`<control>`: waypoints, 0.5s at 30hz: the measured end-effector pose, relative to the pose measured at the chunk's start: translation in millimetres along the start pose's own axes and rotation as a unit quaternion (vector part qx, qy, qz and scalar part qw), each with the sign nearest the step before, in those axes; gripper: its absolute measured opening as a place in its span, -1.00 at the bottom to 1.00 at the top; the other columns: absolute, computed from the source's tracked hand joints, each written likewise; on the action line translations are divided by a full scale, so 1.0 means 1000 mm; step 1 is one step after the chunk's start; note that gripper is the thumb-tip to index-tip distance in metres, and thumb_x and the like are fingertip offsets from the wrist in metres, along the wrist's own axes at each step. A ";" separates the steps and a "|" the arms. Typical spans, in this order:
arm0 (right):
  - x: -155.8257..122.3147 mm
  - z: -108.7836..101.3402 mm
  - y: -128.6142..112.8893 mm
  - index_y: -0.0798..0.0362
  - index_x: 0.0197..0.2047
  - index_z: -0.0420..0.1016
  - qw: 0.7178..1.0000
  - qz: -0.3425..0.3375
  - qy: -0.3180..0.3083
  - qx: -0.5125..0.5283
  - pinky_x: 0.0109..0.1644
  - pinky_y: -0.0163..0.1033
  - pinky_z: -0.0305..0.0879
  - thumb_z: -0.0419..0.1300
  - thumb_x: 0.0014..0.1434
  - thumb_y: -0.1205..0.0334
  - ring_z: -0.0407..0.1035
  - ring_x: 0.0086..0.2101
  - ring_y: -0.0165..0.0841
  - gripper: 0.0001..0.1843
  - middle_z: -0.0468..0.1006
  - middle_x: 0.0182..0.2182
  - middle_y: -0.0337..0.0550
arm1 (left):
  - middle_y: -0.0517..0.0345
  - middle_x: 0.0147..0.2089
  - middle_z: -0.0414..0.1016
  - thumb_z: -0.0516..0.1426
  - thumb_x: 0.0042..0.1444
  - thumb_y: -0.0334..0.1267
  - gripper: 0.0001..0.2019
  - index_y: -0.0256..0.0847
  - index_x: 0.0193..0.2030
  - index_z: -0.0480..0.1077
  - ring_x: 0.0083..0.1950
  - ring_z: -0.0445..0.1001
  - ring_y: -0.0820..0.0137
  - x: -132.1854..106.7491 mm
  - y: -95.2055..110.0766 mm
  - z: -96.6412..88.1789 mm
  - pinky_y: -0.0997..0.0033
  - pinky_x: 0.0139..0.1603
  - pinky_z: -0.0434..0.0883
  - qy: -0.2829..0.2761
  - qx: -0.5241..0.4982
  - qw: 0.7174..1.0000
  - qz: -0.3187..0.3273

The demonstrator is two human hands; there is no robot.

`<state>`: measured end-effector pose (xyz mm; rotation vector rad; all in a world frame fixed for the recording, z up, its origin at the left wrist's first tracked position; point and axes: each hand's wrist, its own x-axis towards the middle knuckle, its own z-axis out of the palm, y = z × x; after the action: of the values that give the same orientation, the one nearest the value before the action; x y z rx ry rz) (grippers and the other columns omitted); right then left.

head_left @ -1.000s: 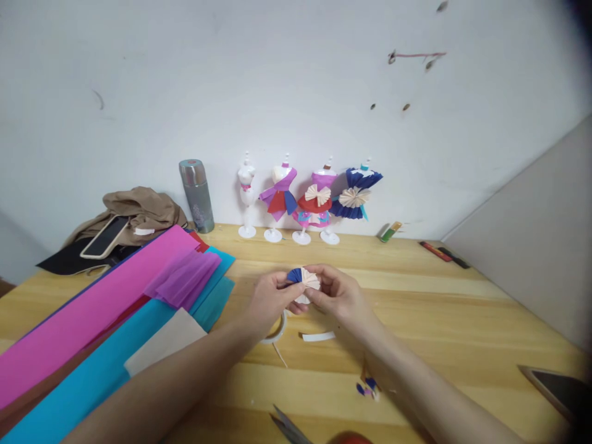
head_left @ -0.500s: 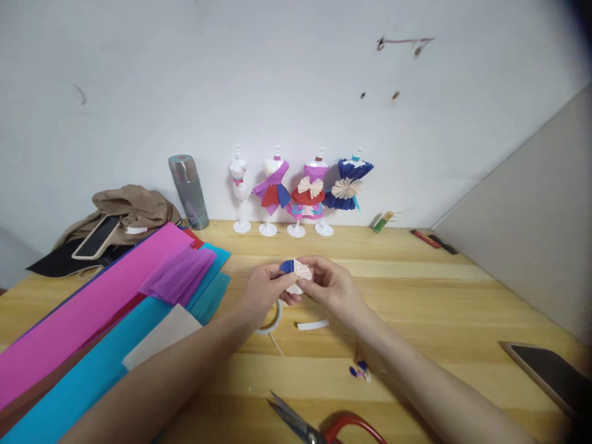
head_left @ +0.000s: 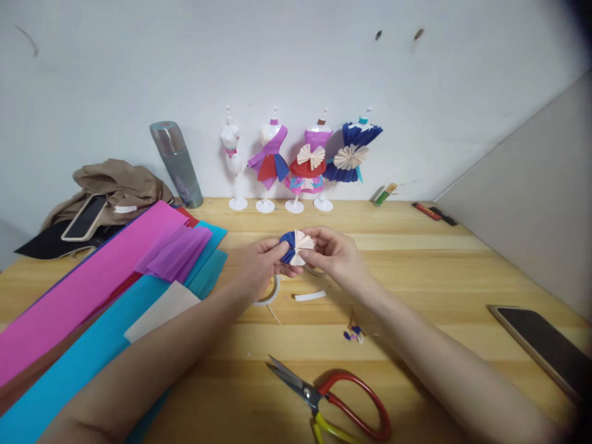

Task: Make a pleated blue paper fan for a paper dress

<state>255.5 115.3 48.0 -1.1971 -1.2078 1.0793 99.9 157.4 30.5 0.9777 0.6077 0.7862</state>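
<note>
Between my two hands is a round pleated paper rosette (head_left: pixel 303 242), dark blue on its left half and cream on its right. My left hand (head_left: pixel 263 264) pinches the blue side with thumb and fingers. On the cream side, my right hand (head_left: pixel 337 254) grips the edge, its thumb across the front near the centre. Just below the hands lie a roll of tape (head_left: pixel 276 290) and a short white strip (head_left: pixel 310 296). Scissors (head_left: pixel 311 394) with red and yellow handles rest nearest to me, blades apart. Small paper scraps (head_left: pixel 354 335) lie to their upper right.
Several small mannequins (head_left: pixel 267 154) stand along the wall, most dressed in coloured paper. A metal flask (head_left: pixel 178 163) is left of them. Coloured paper sheets (head_left: pixel 102 290) cover the table's left side, near a brown cloth (head_left: pixel 118 182). A dark phone-like slab (head_left: pixel 541 345) lies right.
The view has tilted downward, bringing more of the scissors into sight. More of the rosette's blue half shows now, as my left fingers have shifted outward on it. Both hands keep their hold.
</note>
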 end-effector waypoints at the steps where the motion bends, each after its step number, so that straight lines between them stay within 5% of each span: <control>1: 0.000 0.000 0.000 0.06 -0.21 0.49 1.000 0.001 -0.001 -0.001 -0.41 -0.27 0.30 0.38 -0.15 0.21 0.38 -0.52 -0.42 -0.63 0.55 -0.49 -0.27 | 0.07 -0.51 0.53 0.38 -0.17 0.05 -0.57 -0.36 -0.43 0.48 -0.54 0.52 0.41 0.000 0.000 0.000 0.48 -0.48 0.44 0.002 0.005 1.000 0.001; 15: 0.000 0.001 0.002 0.04 -0.24 0.50 1.000 -0.005 0.011 -0.016 -0.42 -0.26 0.32 0.37 -0.13 0.20 0.38 -0.52 -0.40 -0.67 0.55 -0.51 -0.27 | 0.04 -0.44 0.59 0.23 0.13 -0.11 -0.74 -0.30 -0.36 0.53 -0.49 0.54 0.38 0.001 0.002 0.002 0.43 -0.43 0.47 0.093 0.090 0.992 -0.011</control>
<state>254.7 115.1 46.4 -1.2242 -1.2170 1.0409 101.6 157.7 33.0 1.0679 0.8612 0.8173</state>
